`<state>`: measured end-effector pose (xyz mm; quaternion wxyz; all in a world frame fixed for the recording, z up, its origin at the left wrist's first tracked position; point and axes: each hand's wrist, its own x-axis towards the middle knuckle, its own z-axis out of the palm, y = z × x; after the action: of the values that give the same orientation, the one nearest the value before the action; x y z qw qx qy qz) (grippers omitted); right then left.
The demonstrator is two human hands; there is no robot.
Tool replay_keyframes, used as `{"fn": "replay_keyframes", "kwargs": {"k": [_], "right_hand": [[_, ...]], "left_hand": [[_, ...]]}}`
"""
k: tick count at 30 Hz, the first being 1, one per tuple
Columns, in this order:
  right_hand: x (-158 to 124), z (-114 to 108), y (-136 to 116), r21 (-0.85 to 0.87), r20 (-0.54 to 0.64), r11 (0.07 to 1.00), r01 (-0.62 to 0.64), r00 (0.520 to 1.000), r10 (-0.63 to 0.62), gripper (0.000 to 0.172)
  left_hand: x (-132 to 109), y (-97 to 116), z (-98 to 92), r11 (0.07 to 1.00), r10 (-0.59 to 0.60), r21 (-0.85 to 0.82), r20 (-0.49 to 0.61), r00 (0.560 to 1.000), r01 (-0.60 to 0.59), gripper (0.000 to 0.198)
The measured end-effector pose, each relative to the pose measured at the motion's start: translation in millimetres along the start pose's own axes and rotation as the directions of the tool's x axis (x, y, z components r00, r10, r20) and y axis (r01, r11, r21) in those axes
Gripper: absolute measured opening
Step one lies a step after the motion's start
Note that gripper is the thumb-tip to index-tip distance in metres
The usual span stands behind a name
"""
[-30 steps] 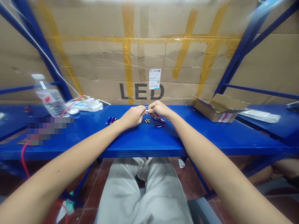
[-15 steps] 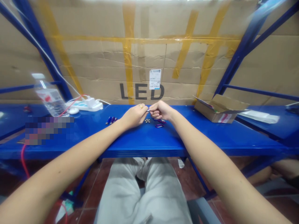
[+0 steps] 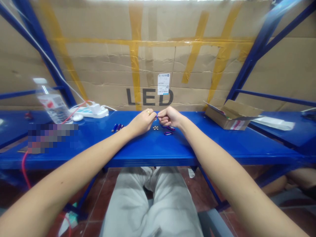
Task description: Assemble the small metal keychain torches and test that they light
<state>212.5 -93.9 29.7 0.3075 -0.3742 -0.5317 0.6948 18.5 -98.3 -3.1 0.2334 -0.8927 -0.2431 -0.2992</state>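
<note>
My left hand [image 3: 143,123] and my right hand [image 3: 171,116] meet fingertip to fingertip above the table, both closed in a pinch. Between them shows a small purple piece [image 3: 157,116], mostly covered by the fingers, so its kind is unclear. Several small silvery round pieces [image 3: 155,128] lie just below the fingertips. Beneath my right hand are purple carabiner-like clips [image 3: 168,133]. Short blue and purple cylinders [image 3: 115,127] lie left of my left hand, which partly hides them.
On the blue table [image 3: 153,149], a power strip [image 3: 95,112] and a water bottle [image 3: 53,103] stand at the left. An open cardboard box [image 3: 222,117] is at the right. A large taped cardboard sheet [image 3: 103,75] rises behind. Part of another person shows at the lower right.
Both hands stay almost in place. At the fingertips, the visible bit looked silvery before and looks purple now.
</note>
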Motion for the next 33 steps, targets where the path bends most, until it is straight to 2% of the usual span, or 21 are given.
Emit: {"fn": "replay_keyframes", "kwargs": {"k": [7,12,16,18,20,21,22,23,24,25,27,28,30,33], "right_hand": [[-1,1,-4,0.115,0.016,0.986,-0.118,0.993,0.117,0.016],[-1,2,-4,0.117,0.05,0.986,-0.123,0.992,0.118,0.016],[-4,4,-5,-0.025,0.023,0.995,-0.097,0.995,0.098,0.02],[-7,3,-9,-0.197,-0.069,0.979,-0.048,0.997,0.035,0.025],[-13,-3,-13,-0.442,-0.24,0.897,-0.006,0.965,-0.111,0.029],[-16,-7,-16,-0.575,-0.33,0.818,-0.012,0.918,-0.218,0.027],[-20,-12,-18,-0.685,-0.403,0.723,-0.088,0.872,-0.276,0.024],[-23,-17,-19,-0.761,-0.439,0.622,-0.184,0.852,-0.284,0.021],[-26,-23,-20,-0.808,-0.446,0.528,-0.263,0.858,-0.255,0.021],[-29,-28,-20,-0.842,-0.423,0.441,-0.311,0.887,-0.183,0.02],[-32,-34,-17,-0.897,-0.377,0.268,-0.351,0.925,-0.051,0.022],[-31,-36,-15,-0.911,-0.365,0.214,-0.353,0.931,-0.02,0.022],[-27,-37,-9,-0.924,-0.353,0.16,-0.348,0.936,-0.001,0.02],[-19,-33,-3,-0.931,-0.349,0.125,-0.343,0.937,-0.026,0.015]], "left_hand": [[0,-1,-1.3,0.999,0.023,0.03,-0.012,1.0,-0.023,0.023],[0,-3,-1.8,0.997,0.036,0.061,-0.01,0.999,-0.035,0.023],[2,-1,-1.9,0.999,-0.017,0.029,0.006,1.0,0.016,0.021],[3,1,-2.2,0.997,-0.079,-0.013,0.02,0.997,0.08,0.019],[4,3,-2.6,0.985,-0.156,-0.072,0.03,0.987,0.158,0.017],[4,2,-2.8,0.975,-0.194,-0.102,0.034,0.98,0.197,0.017],[4,2,-3.0,0.963,-0.231,-0.132,0.038,0.972,0.234,0.017],[3,0,-3.2,0.95,-0.266,-0.159,0.043,0.963,0.269,0.017],[3,-2,-3.4,0.935,-0.298,-0.184,0.049,0.953,0.302,0.016],[3,-4,-3.4,0.92,-0.329,-0.206,0.058,0.942,0.334,0.015],[2,-9,-3.4,0.889,-0.381,-0.244,0.078,0.921,0.388,0.014],[2,-12,-3.2,0.875,-0.4,-0.259,0.084,0.912,0.408,0.013],[1,-16,-2.7,0.855,-0.429,-0.283,0.086,0.899,0.435,0.013],[1,-19,-1.5,0.836,-0.456,-0.303,0.079,0.886,0.458,0.013]]}}
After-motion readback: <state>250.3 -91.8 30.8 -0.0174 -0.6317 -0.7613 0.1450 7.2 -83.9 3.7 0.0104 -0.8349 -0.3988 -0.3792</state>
